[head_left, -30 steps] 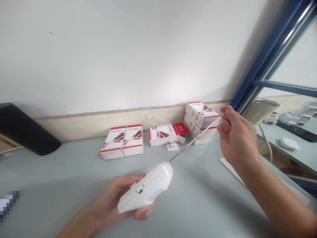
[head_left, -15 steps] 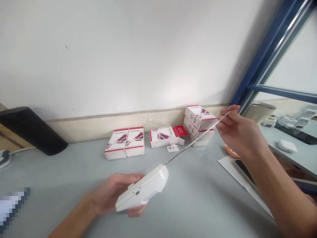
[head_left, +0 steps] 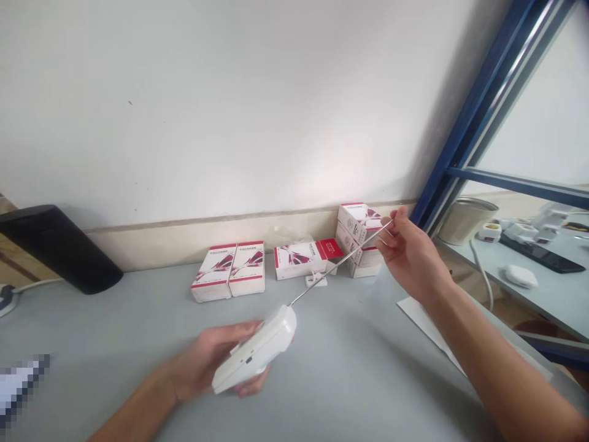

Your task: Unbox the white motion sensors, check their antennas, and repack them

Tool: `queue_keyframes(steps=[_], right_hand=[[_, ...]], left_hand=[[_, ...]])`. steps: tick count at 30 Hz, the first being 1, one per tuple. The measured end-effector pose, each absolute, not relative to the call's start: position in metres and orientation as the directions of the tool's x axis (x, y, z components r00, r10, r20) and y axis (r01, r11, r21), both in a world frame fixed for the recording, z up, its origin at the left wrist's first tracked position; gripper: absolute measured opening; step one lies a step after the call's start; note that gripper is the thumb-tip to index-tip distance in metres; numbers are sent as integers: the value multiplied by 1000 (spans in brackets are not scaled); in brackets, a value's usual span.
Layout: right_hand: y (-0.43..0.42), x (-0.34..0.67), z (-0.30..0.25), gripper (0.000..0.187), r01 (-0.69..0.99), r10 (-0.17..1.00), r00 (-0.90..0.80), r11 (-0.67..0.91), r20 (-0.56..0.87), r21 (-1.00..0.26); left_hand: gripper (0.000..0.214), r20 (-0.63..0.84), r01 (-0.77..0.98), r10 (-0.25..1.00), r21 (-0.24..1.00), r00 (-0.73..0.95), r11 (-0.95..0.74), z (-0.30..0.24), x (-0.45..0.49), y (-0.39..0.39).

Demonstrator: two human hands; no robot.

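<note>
My left hand [head_left: 209, 359] is wrapped round a white plastic device [head_left: 257, 350] held a little above the grey table [head_left: 115, 344]. A thin metal telescopic antenna [head_left: 338, 264] runs from the device's top up and to the right. My right hand [head_left: 407, 255] pinches the antenna's tip between thumb and fingers, just in front of two stacked red-and-white boxes [head_left: 356, 236].
Along the wall stand more red-and-white boxes [head_left: 230, 279] and an opened one [head_left: 304, 258] with a small white part [head_left: 316, 280] before it. A black object [head_left: 50, 248] lies at left, a white sheet [head_left: 427, 319] at right. A blue frame [head_left: 478, 104] borders another table with devices.
The view has shifted, and both hands with the device now sit a little further left. The right hand still pinches the antenna tip, lower than before.
</note>
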State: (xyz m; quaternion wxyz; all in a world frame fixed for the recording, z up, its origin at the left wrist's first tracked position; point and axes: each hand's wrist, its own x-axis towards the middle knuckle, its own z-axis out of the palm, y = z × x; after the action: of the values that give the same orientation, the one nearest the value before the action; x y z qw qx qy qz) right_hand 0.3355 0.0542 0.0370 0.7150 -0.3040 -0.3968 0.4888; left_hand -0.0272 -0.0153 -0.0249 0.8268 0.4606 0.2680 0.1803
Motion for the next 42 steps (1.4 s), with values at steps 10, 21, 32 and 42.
queue_keyframes(steps=[10,21,32,42], right_hand=[[37,303,29,49,-379,972,92,234,215,-895],[14,256,-13,46,-153,968,-208,107,138,-982],[1,243,-21,49,-92,922,-385,13,48,-996],[-22,224,-21,41,-90,875,-483,-4,40,-996]], left_hand=[[58,-173,-61,478,899,861,435,-35,-34,-15],[56,-263,-32,550,882,792,469,-28,-28,-19],[72,-451,120,523,827,723,549,-14,-26,-26],[53,-380,76,511,852,771,519,-10,-23,-21]])
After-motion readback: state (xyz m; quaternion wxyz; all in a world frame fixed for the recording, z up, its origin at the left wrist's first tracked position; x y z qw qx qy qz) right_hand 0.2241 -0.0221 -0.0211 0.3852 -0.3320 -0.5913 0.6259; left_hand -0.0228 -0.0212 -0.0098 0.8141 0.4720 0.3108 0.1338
